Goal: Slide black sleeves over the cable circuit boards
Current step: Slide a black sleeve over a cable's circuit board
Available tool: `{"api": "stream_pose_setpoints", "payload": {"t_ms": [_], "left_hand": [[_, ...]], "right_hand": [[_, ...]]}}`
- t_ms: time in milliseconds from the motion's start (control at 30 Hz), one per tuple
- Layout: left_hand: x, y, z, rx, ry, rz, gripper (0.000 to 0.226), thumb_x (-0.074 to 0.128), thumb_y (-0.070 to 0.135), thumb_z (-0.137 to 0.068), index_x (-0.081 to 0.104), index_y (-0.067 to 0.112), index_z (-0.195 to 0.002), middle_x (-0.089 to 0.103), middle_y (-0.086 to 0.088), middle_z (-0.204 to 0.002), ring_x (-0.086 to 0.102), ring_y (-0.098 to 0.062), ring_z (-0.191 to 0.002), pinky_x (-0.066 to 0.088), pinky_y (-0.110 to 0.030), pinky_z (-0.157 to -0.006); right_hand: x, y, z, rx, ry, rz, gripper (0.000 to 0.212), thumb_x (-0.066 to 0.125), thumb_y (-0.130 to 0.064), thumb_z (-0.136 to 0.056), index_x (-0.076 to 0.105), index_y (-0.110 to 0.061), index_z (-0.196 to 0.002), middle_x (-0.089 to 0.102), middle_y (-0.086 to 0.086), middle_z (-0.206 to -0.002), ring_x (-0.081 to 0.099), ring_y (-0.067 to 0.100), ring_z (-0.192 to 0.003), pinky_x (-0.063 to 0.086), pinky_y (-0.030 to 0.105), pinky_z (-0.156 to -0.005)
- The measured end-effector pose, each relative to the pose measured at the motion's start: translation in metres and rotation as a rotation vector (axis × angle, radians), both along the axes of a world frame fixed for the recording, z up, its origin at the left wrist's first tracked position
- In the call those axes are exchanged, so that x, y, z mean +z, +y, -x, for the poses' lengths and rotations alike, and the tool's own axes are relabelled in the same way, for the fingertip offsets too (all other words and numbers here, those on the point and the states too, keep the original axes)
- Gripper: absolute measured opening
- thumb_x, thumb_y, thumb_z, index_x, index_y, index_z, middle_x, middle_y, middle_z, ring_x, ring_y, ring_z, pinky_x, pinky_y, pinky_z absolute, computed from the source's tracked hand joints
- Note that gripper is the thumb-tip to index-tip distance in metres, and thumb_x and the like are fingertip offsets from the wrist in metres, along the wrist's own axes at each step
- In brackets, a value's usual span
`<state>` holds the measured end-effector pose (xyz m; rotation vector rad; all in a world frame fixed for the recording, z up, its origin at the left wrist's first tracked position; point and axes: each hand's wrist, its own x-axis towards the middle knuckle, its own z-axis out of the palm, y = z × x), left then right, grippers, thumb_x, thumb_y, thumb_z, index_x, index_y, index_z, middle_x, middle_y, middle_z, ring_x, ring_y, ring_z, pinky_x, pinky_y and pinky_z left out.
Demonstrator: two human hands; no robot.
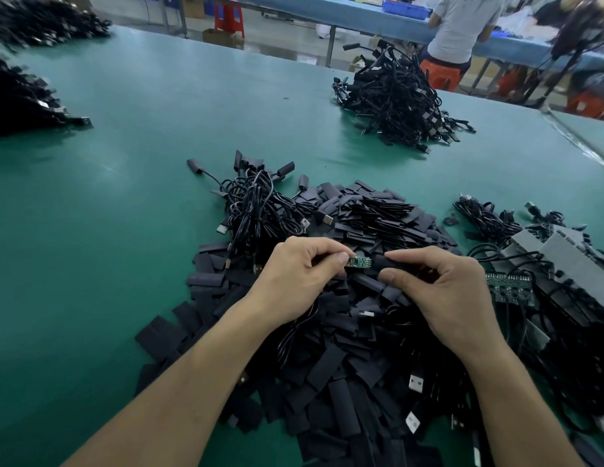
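Note:
My left hand (295, 274) pinches the near end of a small green circuit board (359, 262) whose black cable hangs down below my palm. My right hand (438, 288) pinches a black sleeve (383, 262) between thumb and forefinger. The sleeve's open end sits right at the board's free end; the board's green face is still bare. Both hands hover over a big heap of flat black sleeves (327, 358) on the green table (125, 230).
A bundle of sleeved cables (260, 207) lies just behind my hands and another pile (398, 99) farther back right. Bare-board cables and grey trays (543, 264) crowd the right side. More cable heaps (21, 96) sit far left. A person (462, 25) sits at another bench.

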<state>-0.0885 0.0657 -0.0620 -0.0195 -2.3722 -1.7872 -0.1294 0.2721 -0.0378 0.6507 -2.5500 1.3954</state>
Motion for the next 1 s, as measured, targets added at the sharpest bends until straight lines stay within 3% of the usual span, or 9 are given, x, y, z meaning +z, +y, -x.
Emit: {"api": "stream_pose_setpoints", "payload": {"t_ms": [67,200,367,533,633,733,833,900,1000], "left_hand": [[-0.0005,-0.0004,0.0001,0.000,-0.001,0.002,0.015,0.064,0.022,-0.097,0.077,0.030,-0.096,0.074,0.012,-0.075,0.058,-0.007,-0.060,0.043,-0.016,-0.054],[-0.0016,-0.0002,0.0009,0.010,0.006,0.009,0.018,0.062,0.022,-0.098,0.075,0.034,-0.093,0.073,0.010,-0.077,0.050,-0.013,-0.057,0.041,-0.026,-0.053],[-0.0036,-0.0008,0.0018,0.002,0.016,0.010,0.016,0.062,0.021,-0.099,0.077,0.027,-0.097,0.070,0.011,-0.069,0.043,-0.007,-0.048,0.036,-0.019,-0.048],[-0.0037,-0.0008,0.0011,-0.005,0.026,0.012,0.016,0.062,0.019,-0.099,0.077,0.024,-0.099,0.072,0.005,-0.071,0.038,-0.004,-0.044,0.033,-0.019,-0.045],[-0.0021,-0.0004,0.0008,-0.001,0.015,0.024,0.016,0.062,0.020,-0.098,0.077,0.024,-0.098,0.073,0.004,-0.074,0.045,-0.010,-0.046,0.039,-0.028,-0.048],[-0.0003,0.0006,0.0002,-0.020,-0.002,0.017,0.016,0.062,0.019,-0.098,0.077,0.026,-0.097,0.074,0.002,-0.078,0.060,-0.030,-0.060,0.051,-0.041,-0.059],[0.0006,0.0012,-0.0003,-0.045,-0.008,0.007,0.016,0.062,0.019,-0.099,0.077,0.026,-0.098,0.075,0.001,-0.080,0.066,-0.028,-0.069,0.053,-0.041,-0.067],[0.0000,0.0007,0.0001,-0.066,-0.004,0.009,0.016,0.062,0.018,-0.098,0.077,0.022,-0.101,0.074,0.003,-0.078,0.067,-0.016,-0.068,0.054,-0.032,-0.065],[0.0007,0.0019,-0.0009,-0.086,0.002,0.013,0.016,0.063,0.016,-0.098,0.077,0.018,-0.105,0.071,0.010,-0.074,0.057,0.004,-0.057,0.041,-0.010,-0.056]], "right_hand": [[0.0016,0.0003,-0.0007,0.014,-0.009,0.001,0.026,0.086,-0.023,-0.070,0.077,-0.029,-0.094,0.073,-0.018,-0.082,0.068,0.002,-0.079,0.050,0.014,-0.073],[0.0028,0.0010,-0.0019,0.046,-0.041,-0.017,0.027,0.084,-0.026,-0.069,0.078,-0.027,-0.096,0.074,-0.013,-0.083,0.068,0.006,-0.077,0.053,0.020,-0.072],[0.0025,0.0001,-0.0015,0.047,-0.015,-0.013,0.029,0.085,-0.022,-0.071,0.077,-0.027,-0.098,0.074,-0.013,-0.088,0.068,0.004,-0.082,0.052,0.020,-0.076],[0.0011,0.0006,-0.0008,0.078,-0.020,0.015,0.028,0.079,-0.033,-0.068,0.078,-0.028,-0.096,0.073,-0.014,-0.085,0.066,0.005,-0.075,0.048,0.013,-0.069],[-0.0003,0.0003,-0.0009,0.090,-0.012,0.018,0.022,0.079,-0.030,-0.069,0.078,-0.028,-0.092,0.073,-0.014,-0.081,0.066,0.004,-0.071,0.045,0.008,-0.066],[-0.0011,0.0004,0.0004,0.066,0.004,0.019,0.020,0.082,-0.024,-0.071,0.079,-0.027,-0.090,0.073,-0.013,-0.081,0.068,0.007,-0.075,0.049,0.013,-0.069],[-0.0002,-0.0007,-0.0012,0.090,0.024,-0.011,0.025,0.083,-0.023,-0.070,0.078,-0.026,-0.094,0.073,-0.012,-0.084,0.068,0.006,-0.080,0.048,0.012,-0.072],[-0.0003,-0.0019,-0.0024,0.121,0.039,-0.040,0.027,0.084,-0.018,-0.071,0.078,-0.023,-0.097,0.072,-0.013,-0.086,0.067,0.005,-0.083,0.046,0.010,-0.074],[0.0002,-0.0044,-0.0041,0.122,0.069,-0.092,0.028,0.085,-0.016,-0.072,0.078,-0.020,-0.099,0.071,-0.014,-0.087,0.067,0.003,-0.085,0.046,0.010,-0.076]]}}
